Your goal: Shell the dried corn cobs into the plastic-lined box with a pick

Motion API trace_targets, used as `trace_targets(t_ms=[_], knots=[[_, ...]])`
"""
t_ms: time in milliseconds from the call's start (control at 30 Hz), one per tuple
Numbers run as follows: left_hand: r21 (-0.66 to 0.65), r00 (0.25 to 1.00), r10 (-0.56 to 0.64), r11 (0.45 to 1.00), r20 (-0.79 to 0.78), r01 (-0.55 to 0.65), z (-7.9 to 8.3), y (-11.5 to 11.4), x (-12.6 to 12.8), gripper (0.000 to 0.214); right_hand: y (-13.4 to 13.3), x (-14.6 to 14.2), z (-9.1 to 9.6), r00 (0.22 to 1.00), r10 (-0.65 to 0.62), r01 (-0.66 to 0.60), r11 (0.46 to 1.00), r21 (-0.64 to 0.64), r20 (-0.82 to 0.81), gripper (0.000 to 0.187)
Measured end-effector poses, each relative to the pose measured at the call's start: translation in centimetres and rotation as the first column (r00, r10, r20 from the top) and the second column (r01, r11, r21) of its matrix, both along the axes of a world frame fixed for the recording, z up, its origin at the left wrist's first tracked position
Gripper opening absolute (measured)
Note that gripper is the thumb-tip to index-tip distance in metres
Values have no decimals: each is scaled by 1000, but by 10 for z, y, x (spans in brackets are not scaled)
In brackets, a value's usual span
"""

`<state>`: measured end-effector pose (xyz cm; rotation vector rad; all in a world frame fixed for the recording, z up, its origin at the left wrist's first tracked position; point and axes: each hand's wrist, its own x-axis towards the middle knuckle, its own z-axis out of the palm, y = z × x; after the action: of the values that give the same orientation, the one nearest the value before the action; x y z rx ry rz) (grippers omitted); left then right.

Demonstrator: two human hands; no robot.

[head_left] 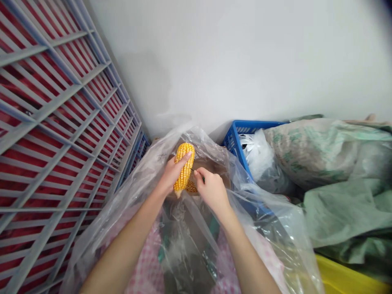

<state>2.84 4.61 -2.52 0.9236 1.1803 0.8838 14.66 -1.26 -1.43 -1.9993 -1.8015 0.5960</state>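
Note:
My left hand (172, 173) is wrapped round a yellow corn cob (184, 165) and holds it upright over a large clear plastic bag (143, 185). My right hand (210, 188) is pinched on a thin dark pointed tool (196, 171) whose tip touches the cob's right side. More yellow kernels (191, 188) show just below, between the two hands.
A grey slatted rack (58, 118) with red contents fills the left side. A blue plastic crate (241, 136) with a white bag stands at right, beside greenish woven sacks (337, 179). A yellow bin edge (346, 277) shows at bottom right. A white wall lies behind.

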Motion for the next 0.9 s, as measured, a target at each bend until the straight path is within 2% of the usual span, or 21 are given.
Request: trace_targets(t_ms=[133,333,567,667,900], knots=[[-28,997,71,997,27,-71,-11,1,1,47,1,-8,-7,999,-50,50,999,-11,11,26],[-103,978,195,977,67,-188,-26,4,6,44,4,-24,-22,978,-207,206,975,-79,-4,31],[-285,955,270,932,126,-226,-44,6,3,44,6,-37,-34,967,-238,226,967,-118,-94,31],[-278,966,225,943,129,-183,-40,6,-1,47,10,-26,-31,977,-160,145,983,-110,-142,29],[-180,994,15,984,112,6,-14,4,-13,51,16,17,-8,953,85,-121,987,-110,-290,33]])
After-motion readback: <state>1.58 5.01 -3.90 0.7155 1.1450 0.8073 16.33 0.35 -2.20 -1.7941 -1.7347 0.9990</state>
